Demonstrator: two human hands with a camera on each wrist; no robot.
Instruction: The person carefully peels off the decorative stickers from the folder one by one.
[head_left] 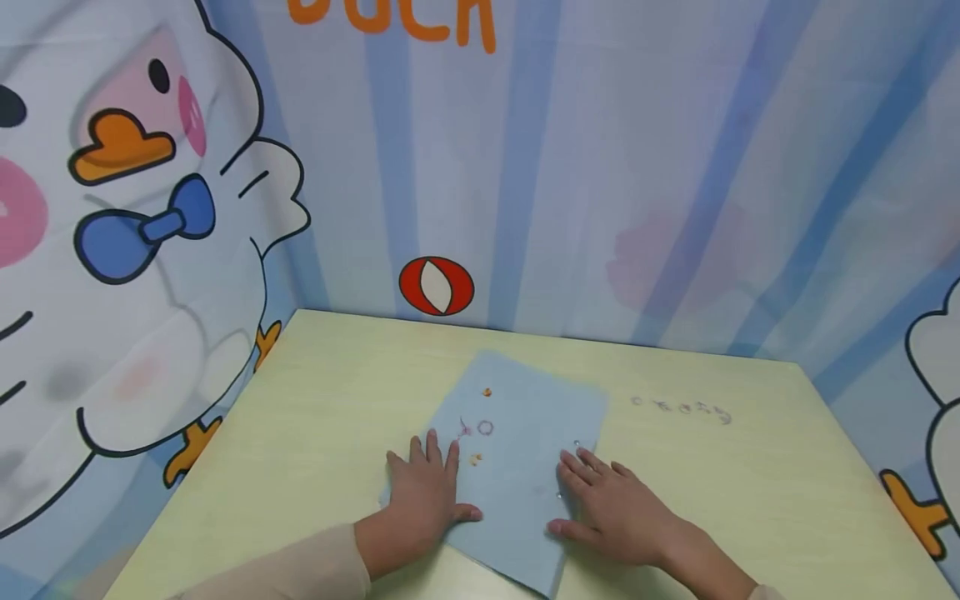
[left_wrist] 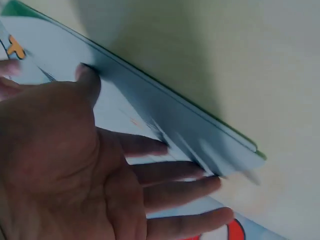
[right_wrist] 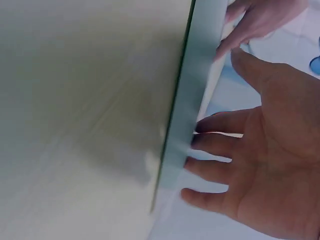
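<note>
A thin light blue folder or folded sheet (head_left: 525,417) lies slanted on the pale yellow table, and the left wrist view shows layered edges with a green rim (left_wrist: 165,95). My left hand (head_left: 422,500) rests on its left side with straight, spread fingers and the thumb out. On its right edge lies my right hand (head_left: 618,512), also with straight fingers. Between the hands, the sheet bears a small purple ring (head_left: 486,427), a pinkish mark (head_left: 465,431), small orange-yellow bits (head_left: 487,392) and tiny shiny dots near the right fingertips. I cannot tell whether these are printed or loose.
Right of the sheet, several small purplish-grey pieces or marks (head_left: 684,407) run in a row on the table (head_left: 337,375). Behind the table's far edge hangs a striped blue cloth (head_left: 570,167) printed with a red ball; a printed duck (head_left: 150,250) covers the left side.
</note>
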